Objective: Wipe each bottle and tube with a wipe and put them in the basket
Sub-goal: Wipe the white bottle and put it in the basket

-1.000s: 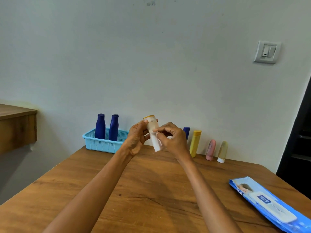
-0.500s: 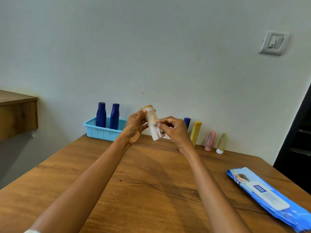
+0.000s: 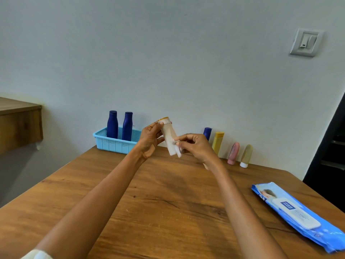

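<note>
My left hand grips a cream bottle with an orange cap, held tilted above the table's far part. My right hand pinches a white wipe against the bottle's lower end. A light blue basket stands at the back left against the wall with two dark blue bottles upright in it. Along the wall to the right stand a small blue bottle, a yellow bottle, a pink tube and a beige tube.
A blue pack of wipes lies near the right edge of the wooden table. A wooden shelf juts out at the left. A dark doorway is on the right, a wall switch above.
The wipe in my right hand has slid down the bottle toward its lower end. Both hands stay at the same spot; the head camera has shifted a little.
</note>
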A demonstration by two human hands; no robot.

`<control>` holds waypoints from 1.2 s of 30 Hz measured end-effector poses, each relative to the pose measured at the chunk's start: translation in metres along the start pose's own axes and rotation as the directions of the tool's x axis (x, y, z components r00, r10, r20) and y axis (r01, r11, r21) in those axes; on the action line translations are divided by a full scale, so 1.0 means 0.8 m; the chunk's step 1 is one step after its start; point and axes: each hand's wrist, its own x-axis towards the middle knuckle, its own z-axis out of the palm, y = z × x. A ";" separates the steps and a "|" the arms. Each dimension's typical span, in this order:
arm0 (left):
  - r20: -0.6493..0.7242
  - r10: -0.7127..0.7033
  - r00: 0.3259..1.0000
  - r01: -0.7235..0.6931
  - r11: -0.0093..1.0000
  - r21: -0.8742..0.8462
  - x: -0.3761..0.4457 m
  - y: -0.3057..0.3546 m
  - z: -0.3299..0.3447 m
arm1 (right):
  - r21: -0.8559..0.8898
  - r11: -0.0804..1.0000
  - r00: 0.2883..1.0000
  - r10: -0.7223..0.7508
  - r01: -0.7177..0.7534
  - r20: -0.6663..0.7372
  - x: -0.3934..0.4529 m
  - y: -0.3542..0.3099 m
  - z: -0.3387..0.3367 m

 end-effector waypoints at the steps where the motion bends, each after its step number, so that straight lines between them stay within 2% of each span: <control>1: -0.004 0.001 1.000 -0.001 1.000 0.002 0.000 0.001 -0.001 | -0.010 0.999 0.998 0.035 -0.035 0.045 -0.001 0.002 -0.002; 2: -0.005 0.001 1.000 -0.001 1.000 0.001 -0.001 0.001 -0.002 | -0.035 0.997 0.997 0.064 -0.063 0.051 -0.002 0.005 -0.004; 4: -0.005 -0.003 1.000 0.003 1.000 -0.014 -0.001 0.002 -0.001 | -0.096 0.991 0.995 0.088 -0.092 -0.038 -0.001 0.011 -0.009; 7: 0.011 -0.011 1.000 0.011 1.000 -0.007 0.001 -0.002 0.005 | -0.152 0.985 0.974 0.045 -0.080 -0.222 0.000 0.017 -0.012; 9: 0.031 -0.013 0.999 0.012 1.000 0.017 0.000 -0.007 0.011 | -0.123 0.992 0.962 0.005 -0.040 -0.272 0.001 0.014 -0.009; 11: 0.045 -0.011 0.999 0.010 1.000 0.022 0.000 -0.010 0.014 | -0.093 0.996 0.965 -0.018 -0.006 -0.262 0.002 0.006 -0.004; 13: 0.034 -0.007 0.999 0.006 1.000 0.015 0.000 -0.010 0.012 | -0.054 0.999 0.984 -0.009 -0.001 -0.179 0.003 -0.002 0.000; 15: 0.017 -0.003 1.000 0.002 1.000 0.017 0.002 -0.009 0.010 | -0.038 0.998 0.997 0.038 -0.041 -0.063 0.002 -0.007 -0.001; 17: 0.000 0.000 1.000 0.000 1.000 0.031 0.003 -0.007 0.007 | -0.097 0.991 0.996 0.090 -0.089 0.003 0.001 -0.003 -0.005; 19: -0.014 0.000 1.000 0.001 1.000 0.025 0.002 -0.006 0.006 | -0.194 0.973 0.992 0.122 -0.125 -0.025 0.000 0.005 -0.010; 21: -0.002 -0.011 1.000 0.011 1.000 0.013 0.002 -0.007 0.008 | -0.236 0.964 0.987 0.095 -0.124 -0.132 -0.001 0.013 -0.013; 23: 0.048 -0.026 0.999 0.023 0.998 0.051 0.001 -0.012 0.013 | -0.223 0.971 0.973 0.033 -0.086 -0.230 0.001 0.016 -0.013; 26: 0.097 -0.038 0.995 0.029 0.995 0.092 -0.002 -0.017 0.021 | -0.138 0.990 0.957 -0.049 0.010 -0.284 0.003 0.010 -0.008; 29: 0.059 -0.024 0.998 0.021 0.998 0.058 -0.002 -0.016 0.020 | -0.096 0.991 0.968 -0.114 0.095 -0.223 0.003 0.004 -0.004; 33: -0.001 -0.001 1.000 0.001 0.997 0.075 0.001 -0.010 0.010 | -0.380 0.903 0.977 -0.213 0.199 0.006 0.001 0.005 -0.003; 36: -0.039 -0.005 0.999 0.011 0.987 0.160 0.002 -0.014 0.006 | -0.545 0.812 0.977 -0.162 0.210 0.135 -0.004 0.013 -0.004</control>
